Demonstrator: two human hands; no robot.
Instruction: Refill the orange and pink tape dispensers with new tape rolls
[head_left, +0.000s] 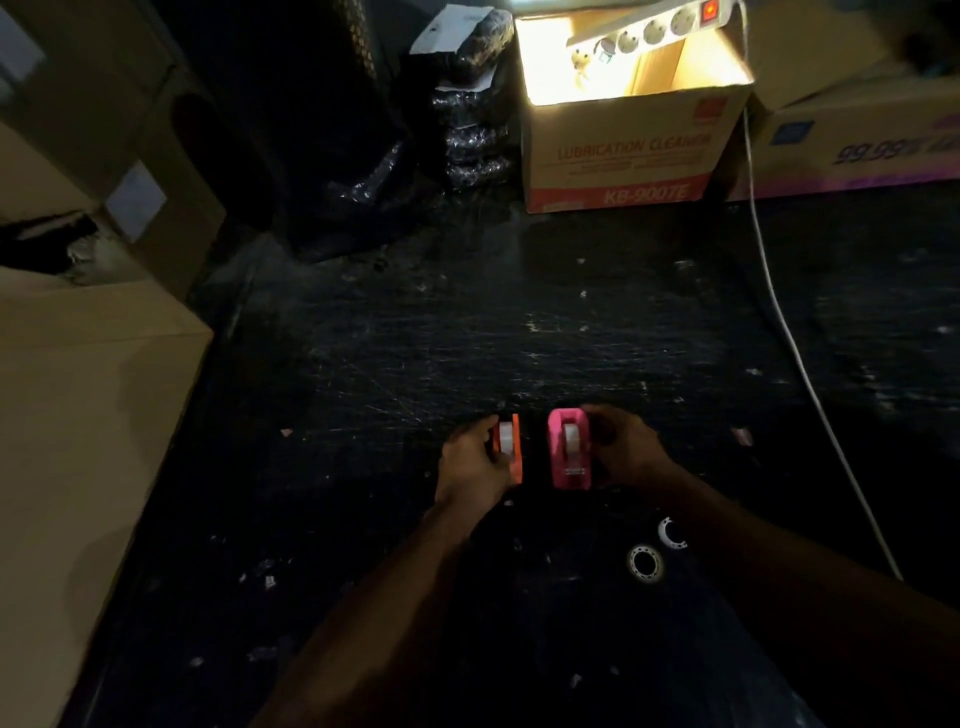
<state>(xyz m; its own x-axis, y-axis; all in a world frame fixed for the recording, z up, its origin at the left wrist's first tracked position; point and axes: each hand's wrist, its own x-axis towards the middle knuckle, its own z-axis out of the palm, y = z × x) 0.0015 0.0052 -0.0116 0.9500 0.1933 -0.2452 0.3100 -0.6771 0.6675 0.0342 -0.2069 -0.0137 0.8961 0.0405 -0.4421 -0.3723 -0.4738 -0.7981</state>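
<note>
On the dark scratched floor stand two small tape dispensers side by side. The orange dispenser (514, 449) is on the left with a clear tape roll (505, 439) in it, and my left hand (475, 460) grips its left side. The pink dispenser (567, 454) stands to the right, also with a clear tape roll (571, 436) seated in it. My right hand (623, 447) holds its right side. Two white rings (645, 564), which look like empty tape cores, lie nearer to me at the right; the second ring (670, 534) is partly in shadow.
A lit cardboard box (623, 150) with a power strip (649, 26) on it stands at the back. A white cable (795, 353) runs down the right side. Big cardboard boxes (88, 415) line the left, black bags (467, 135) sit behind, another box (857, 145) is far right.
</note>
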